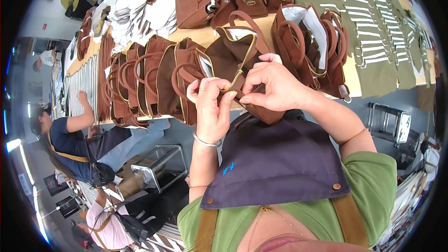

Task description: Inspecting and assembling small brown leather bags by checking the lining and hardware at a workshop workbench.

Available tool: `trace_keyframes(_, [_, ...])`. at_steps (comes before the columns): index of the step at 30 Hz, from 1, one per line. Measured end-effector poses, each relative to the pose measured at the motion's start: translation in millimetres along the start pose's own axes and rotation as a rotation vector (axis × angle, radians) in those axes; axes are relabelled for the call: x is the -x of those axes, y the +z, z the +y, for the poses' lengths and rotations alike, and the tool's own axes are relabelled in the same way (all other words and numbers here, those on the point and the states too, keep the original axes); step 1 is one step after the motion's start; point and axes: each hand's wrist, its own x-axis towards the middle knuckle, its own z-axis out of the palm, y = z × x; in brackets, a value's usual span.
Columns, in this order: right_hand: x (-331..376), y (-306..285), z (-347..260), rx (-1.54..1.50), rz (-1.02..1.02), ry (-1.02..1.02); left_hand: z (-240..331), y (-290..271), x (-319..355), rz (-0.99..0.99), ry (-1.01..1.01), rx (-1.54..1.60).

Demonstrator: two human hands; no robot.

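Observation:
A brown fabric handbag stands at the table's near edge, right in front of me. Its mouth is spread, showing a dark brown inside, and a gold-toothed zipper runs along the rim toward my fingers. With thumb and fingers pinched, my left hand grips the bag at the near end of the zipper. My right hand pinches the same edge just beside it, fingers curled. The fingertips of both hands almost meet; the exact bit of fabric between them is hidden. One of the bag's rolled handles arches up on the far side.
A row of similar brown bags stands at left, with more bags at right and others behind. White pieces lie at far left, olive pieces with white strips at right. Two people work at left, near a metal-framed cart.

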Motion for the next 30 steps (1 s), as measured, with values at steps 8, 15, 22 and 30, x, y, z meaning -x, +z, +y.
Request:
trace_keyframes(8, [2.8, 2.3, -1.0, -0.004, 0.040, -0.002, 1.3, -0.7, -4.2, 0.018, 0.077, -0.093])
trace_keyframes(15, [7.3, 2.4, -1.3, 0.015, 0.069, 0.016, -0.6, -5.6, -8.5, -0.062, 0.072, 0.001])
trace_keyframes(22, [7.4, 2.9, -6.1, -0.049, 0.124, 0.080, 0.9, -7.4, -9.4, -0.048, 0.116, -0.005])
trace_keyframes(30, [8.9, 8.2, -4.7, -0.100, 0.157, 0.048, -0.1, -5.6, -7.8, -0.023, 0.081, 0.014])
